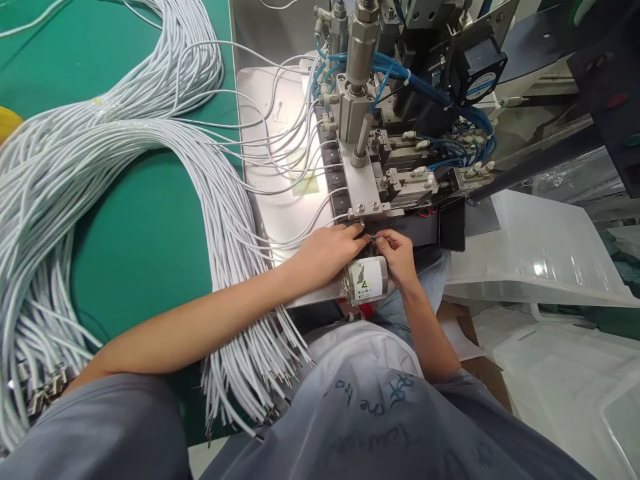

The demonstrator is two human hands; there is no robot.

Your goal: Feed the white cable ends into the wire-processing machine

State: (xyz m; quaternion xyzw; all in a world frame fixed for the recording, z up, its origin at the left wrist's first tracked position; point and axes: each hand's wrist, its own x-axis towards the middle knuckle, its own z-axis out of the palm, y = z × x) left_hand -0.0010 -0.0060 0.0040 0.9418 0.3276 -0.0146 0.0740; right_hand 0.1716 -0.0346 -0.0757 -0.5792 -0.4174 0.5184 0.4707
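Note:
Both of my hands meet at the near end of a machine's black fixture block point(336, 175). My left hand point(330, 252) reaches in from the left, its fingers closed and pointing at the fixture; what they grip is hidden. My right hand point(397, 253) pinches a small metal piece point(373, 237) between thumb and fingertips, close to the left fingertips. White cables point(295, 160) run in curves from the bundle to the fixture. Just below the hands is a cylinder with a white label point(367, 279).
A thick bundle of white cables point(165, 127) lies across the green table mat point(140, 233) on the left. Pneumatic cylinders point(361, 60) with blue tubes rise above the fixture. A phone point(451, 225) rests right of my hands, beside translucent plastic bins point(540, 247).

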